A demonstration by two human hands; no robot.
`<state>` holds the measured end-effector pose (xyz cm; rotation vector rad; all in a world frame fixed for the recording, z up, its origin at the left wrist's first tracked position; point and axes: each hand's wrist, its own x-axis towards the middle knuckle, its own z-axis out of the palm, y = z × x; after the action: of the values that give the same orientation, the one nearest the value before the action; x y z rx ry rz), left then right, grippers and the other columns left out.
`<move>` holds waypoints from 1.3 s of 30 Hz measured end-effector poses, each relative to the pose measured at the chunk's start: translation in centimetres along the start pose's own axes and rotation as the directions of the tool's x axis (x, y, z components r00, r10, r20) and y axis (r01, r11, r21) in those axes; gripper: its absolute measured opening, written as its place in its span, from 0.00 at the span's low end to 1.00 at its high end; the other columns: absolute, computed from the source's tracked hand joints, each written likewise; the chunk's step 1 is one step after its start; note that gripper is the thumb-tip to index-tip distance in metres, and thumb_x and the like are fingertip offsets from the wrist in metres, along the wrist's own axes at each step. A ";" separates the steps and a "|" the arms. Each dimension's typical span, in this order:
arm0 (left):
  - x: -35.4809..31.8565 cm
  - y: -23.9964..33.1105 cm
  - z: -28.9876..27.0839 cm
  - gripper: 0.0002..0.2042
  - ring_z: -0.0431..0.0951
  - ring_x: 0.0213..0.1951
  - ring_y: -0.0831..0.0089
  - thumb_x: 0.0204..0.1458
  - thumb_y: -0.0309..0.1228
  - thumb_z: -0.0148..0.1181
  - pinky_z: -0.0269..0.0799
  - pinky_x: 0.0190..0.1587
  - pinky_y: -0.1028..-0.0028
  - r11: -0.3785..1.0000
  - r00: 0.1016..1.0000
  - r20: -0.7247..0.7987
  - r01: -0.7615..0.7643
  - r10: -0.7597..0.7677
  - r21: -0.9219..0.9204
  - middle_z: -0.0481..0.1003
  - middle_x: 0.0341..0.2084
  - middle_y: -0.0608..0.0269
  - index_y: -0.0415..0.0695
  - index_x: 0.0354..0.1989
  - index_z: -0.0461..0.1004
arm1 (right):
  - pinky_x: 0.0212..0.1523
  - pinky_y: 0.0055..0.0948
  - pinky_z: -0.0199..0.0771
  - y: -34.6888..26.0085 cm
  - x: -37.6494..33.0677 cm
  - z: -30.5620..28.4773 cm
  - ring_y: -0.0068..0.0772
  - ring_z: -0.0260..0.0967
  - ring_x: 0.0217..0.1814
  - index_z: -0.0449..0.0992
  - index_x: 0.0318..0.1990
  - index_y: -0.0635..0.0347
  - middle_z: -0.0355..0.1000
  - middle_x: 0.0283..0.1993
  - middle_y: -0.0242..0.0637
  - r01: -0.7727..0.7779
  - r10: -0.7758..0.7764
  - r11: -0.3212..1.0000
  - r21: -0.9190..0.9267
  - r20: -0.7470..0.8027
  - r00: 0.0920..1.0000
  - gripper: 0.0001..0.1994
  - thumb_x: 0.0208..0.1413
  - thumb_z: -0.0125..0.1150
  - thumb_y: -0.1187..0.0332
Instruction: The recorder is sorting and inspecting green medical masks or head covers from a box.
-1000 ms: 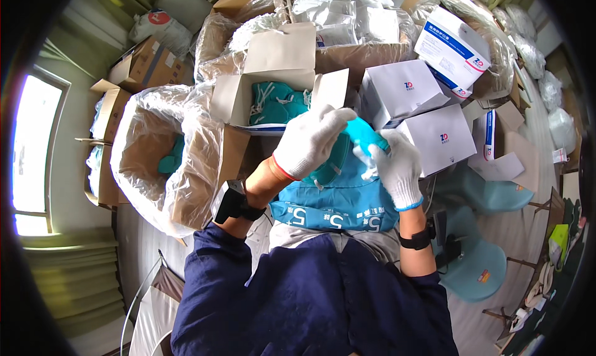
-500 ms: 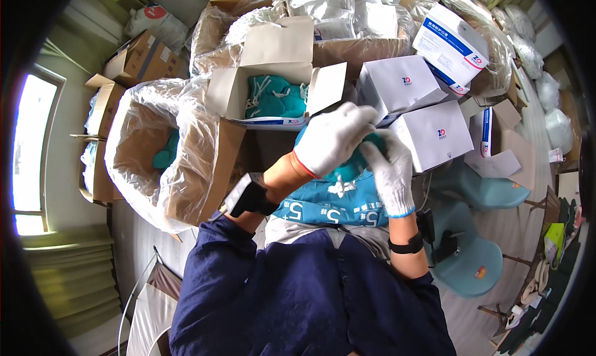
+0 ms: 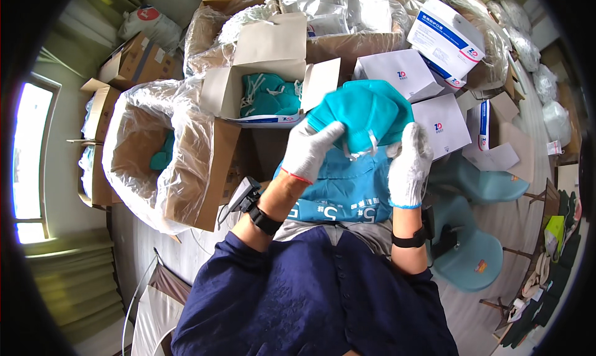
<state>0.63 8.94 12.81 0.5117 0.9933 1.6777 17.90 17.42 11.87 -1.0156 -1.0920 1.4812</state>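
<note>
Teal cup-shaped mask (image 3: pixel 366 111) held up above the blue apron (image 3: pixel 347 179), just right of the open white box, its white straps hanging at the lower edge. Left hand (image 3: pixel 308 148), white knit glove, pinches the mask's left side, thumb on the near face. Right hand (image 3: pixel 410 166), gloved likewise, is at the lower right edge with fingers curled; whether it grips cannot be told from this angle. White box (image 3: pixel 270 121): flaps spread, several teal masks (image 3: pixel 270 95) with white straps piled inside. Plastic-lined carton (image 3: pixel 214 170) at left: teal material (image 3: pixel 163 154) inside, against the far side. Rear carton (image 3: pixel 357 44): filled with clear plastic packets (image 3: pixel 323 8). Right of the mask: two closed white boxes (image 3: pixel 441 126), contents hidden.
</note>
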 end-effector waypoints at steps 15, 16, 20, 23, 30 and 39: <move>0.9 -0.7 0.5 0.11 0.76 0.38 0.80 0.56 0.27 0.61 0.72 0.43 0.77 0.986 0.993 -0.024 -0.116 0.119 0.120 0.79 0.38 0.67 0.40 0.47 0.77 | 0.48 0.25 0.68 1.6 0.9 -0.7 0.24 0.69 0.45 0.74 0.49 0.64 0.74 0.45 0.36 0.346 -0.258 0.911 -0.225 0.342 0.903 0.19 0.64 0.51 0.56; 0.8 -0.5 1.2 0.11 0.76 0.37 0.80 0.55 0.27 0.61 0.72 0.43 0.77 0.984 0.988 -0.062 -0.131 0.139 0.118 0.79 0.38 0.66 0.39 0.46 0.77 | 0.55 0.29 0.64 1.9 0.8 -0.3 0.28 0.67 0.51 0.70 0.54 0.64 0.71 0.52 0.38 0.000 -0.085 0.976 0.220 0.375 0.923 0.21 0.64 0.50 0.55; 1.0 -0.6 1.8 0.11 0.76 0.37 0.79 0.55 0.26 0.62 0.72 0.43 0.78 0.981 0.976 -0.162 -0.121 0.145 0.151 0.79 0.38 0.64 0.38 0.46 0.77 | 0.57 0.32 0.63 1.9 -1.4 2.1 0.29 0.68 0.51 0.68 0.56 0.64 0.71 0.53 0.40 -0.263 0.121 0.932 0.250 0.468 0.876 0.23 0.59 0.59 0.59; 1.3 -1.9 1.8 0.11 0.74 0.35 0.81 0.57 0.26 0.59 0.71 0.42 0.78 0.935 0.943 -0.158 -0.247 0.292 0.254 0.78 0.36 0.65 0.36 0.47 0.75 | 0.37 0.23 0.69 2.3 -1.6 2.1 0.20 0.71 0.31 0.77 0.41 0.65 0.76 0.29 0.33 -0.162 0.209 0.977 -0.140 0.449 0.869 0.10 0.59 0.56 0.68; 3.2 -3.6 -0.7 0.13 0.74 0.41 0.73 0.59 0.28 0.54 0.69 0.46 0.73 0.601 0.667 -0.302 -0.274 0.681 0.751 0.75 0.40 0.50 0.34 0.50 0.68 | 0.15 0.15 0.50 0.0 -2.7 2.3 0.12 0.50 0.14 0.75 0.37 0.66 0.57 0.16 0.23 -0.501 0.430 0.864 -0.050 0.590 0.683 0.15 0.64 0.52 0.61; 3.3 -5.5 0.0 0.08 0.73 0.23 0.79 0.51 0.37 0.65 0.61 0.23 0.77 0.938 0.876 -0.423 0.086 -0.233 -0.337 0.76 0.23 0.68 0.46 0.33 0.77 | 0.15 0.18 0.50 1.0 -0.8 3.1 0.14 0.44 0.12 0.73 0.39 0.62 0.48 0.14 0.19 -0.856 0.309 0.226 0.464 0.800 0.515 0.15 0.66 0.48 0.59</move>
<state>2.67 12.43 7.90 -0.1887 1.0429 1.7950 14.82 16.14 11.65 -0.2059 -0.0333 2.7567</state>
